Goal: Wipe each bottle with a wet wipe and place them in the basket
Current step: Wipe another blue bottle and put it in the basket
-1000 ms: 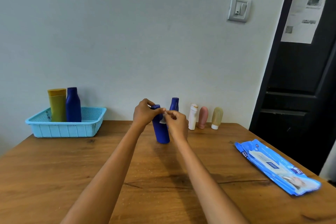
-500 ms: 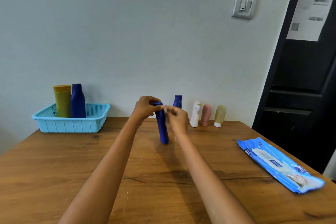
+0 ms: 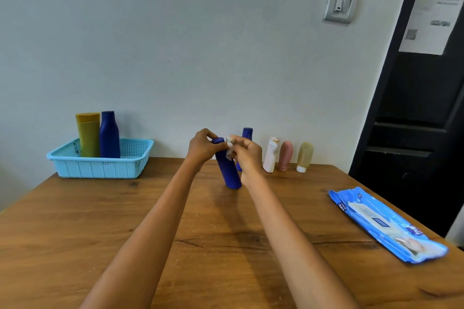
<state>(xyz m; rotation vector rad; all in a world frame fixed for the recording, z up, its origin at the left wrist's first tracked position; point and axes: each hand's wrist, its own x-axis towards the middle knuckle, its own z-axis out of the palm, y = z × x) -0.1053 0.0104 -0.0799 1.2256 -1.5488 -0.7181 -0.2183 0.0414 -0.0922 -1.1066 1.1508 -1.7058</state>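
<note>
A dark blue bottle [image 3: 229,170] stands tilted on the wooden table [image 3: 75,228], its base on the wood. My left hand [image 3: 202,149] grips its upper part near the cap. My right hand [image 3: 247,155] pinches a small white wet wipe [image 3: 229,149] against the bottle's neck. Behind my right hand stands another blue bottle [image 3: 247,133], mostly hidden. To its right along the wall stand a white bottle [image 3: 270,155], a pink bottle [image 3: 285,155] and a pale yellow bottle [image 3: 304,157]. The light blue basket [image 3: 100,165] at the back left holds an olive-yellow bottle [image 3: 88,134] and a blue bottle [image 3: 109,134].
A blue pack of wet wipes [image 3: 384,224] lies near the table's right edge. A black door [image 3: 421,120] stands to the right, and a wall runs along the table's far edge.
The held bottle has tipped further, its top leaning left. My right hand with the wipe has shifted slightly along the bottle's neck. The view has moved a little.
</note>
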